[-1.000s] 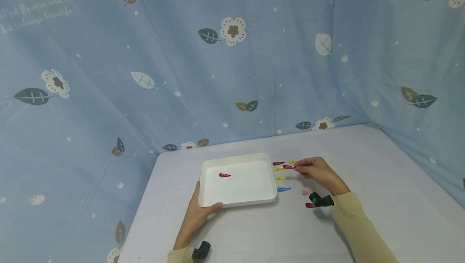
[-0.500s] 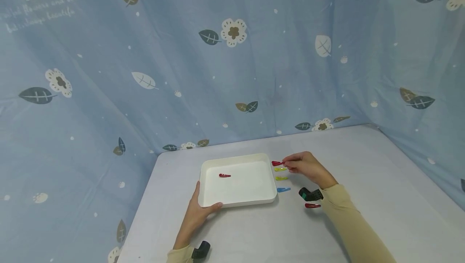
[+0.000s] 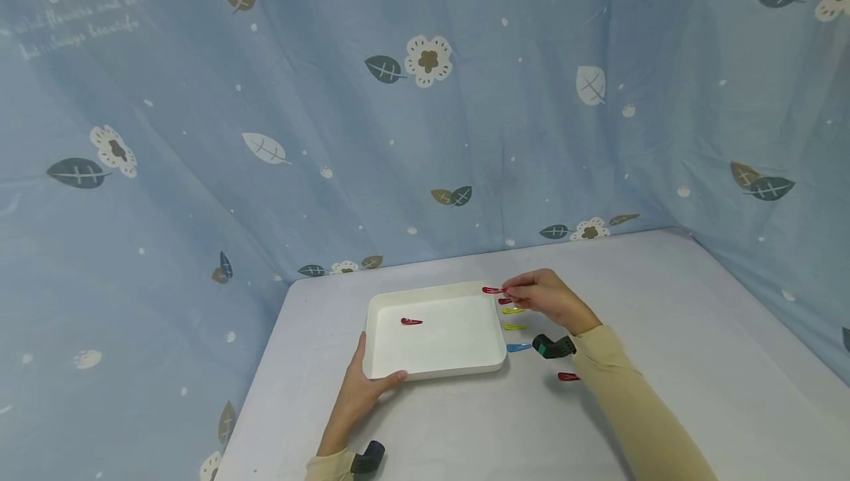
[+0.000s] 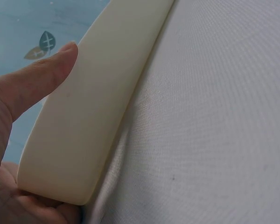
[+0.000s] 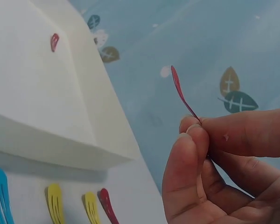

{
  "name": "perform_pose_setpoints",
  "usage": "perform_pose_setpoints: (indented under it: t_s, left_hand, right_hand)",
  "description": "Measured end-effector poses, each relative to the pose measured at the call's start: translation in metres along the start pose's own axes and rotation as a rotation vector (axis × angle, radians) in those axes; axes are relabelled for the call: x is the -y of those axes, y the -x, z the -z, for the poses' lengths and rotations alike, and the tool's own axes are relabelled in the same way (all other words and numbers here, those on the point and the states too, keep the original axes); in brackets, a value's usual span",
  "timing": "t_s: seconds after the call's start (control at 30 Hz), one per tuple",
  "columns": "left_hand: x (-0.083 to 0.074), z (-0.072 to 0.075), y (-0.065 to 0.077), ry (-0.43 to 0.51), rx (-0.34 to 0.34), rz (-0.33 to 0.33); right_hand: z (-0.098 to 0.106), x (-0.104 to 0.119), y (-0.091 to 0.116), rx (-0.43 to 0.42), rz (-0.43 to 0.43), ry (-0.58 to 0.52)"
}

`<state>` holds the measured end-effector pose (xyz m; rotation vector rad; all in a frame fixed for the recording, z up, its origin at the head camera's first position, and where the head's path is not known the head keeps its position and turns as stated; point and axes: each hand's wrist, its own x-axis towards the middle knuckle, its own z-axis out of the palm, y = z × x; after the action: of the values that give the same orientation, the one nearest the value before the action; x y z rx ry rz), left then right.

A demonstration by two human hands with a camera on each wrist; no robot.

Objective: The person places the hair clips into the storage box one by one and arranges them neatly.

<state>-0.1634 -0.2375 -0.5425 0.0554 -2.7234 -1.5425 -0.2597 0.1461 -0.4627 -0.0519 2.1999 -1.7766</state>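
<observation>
My right hand pinches a red snap hair clip between thumb and fingertips, raised over the right back corner of a white tray. In the right wrist view the held clip sticks up from the fingertips, its narrow end hidden in the pinch. Inside the tray lies another red hair clip, left of the middle. My left hand holds the tray's front left corner, thumb on the front wall and fingers along the left side. The left wrist view shows the thumb against the tray wall.
Right of the tray, on the white table, lie a red clip, yellow clips and a blue clip. One more red clip lies below the right wrist camera. A blue patterned curtain hangs behind.
My right hand has moved left and slightly back with the red hair clip, from above the loose clips to the tray's right back corner. The left hand and the tray have stayed put.
</observation>
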Motion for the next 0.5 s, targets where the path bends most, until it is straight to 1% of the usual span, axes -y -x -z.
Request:
perform_pose_setpoints:
  t_s: [0.2,0.5]
  left_hand:
    - [0.0,0.0,0.0,-0.005,-0.002,0.02]
    - [-0.001,0.001,0.0,-0.021,-0.005,0.035]
  right_hand:
    - [-0.006,0.003,-0.006,0.011,-0.011,-0.008]
    - [-0.015,0.008,-0.014,0.044,0.009,-0.026]
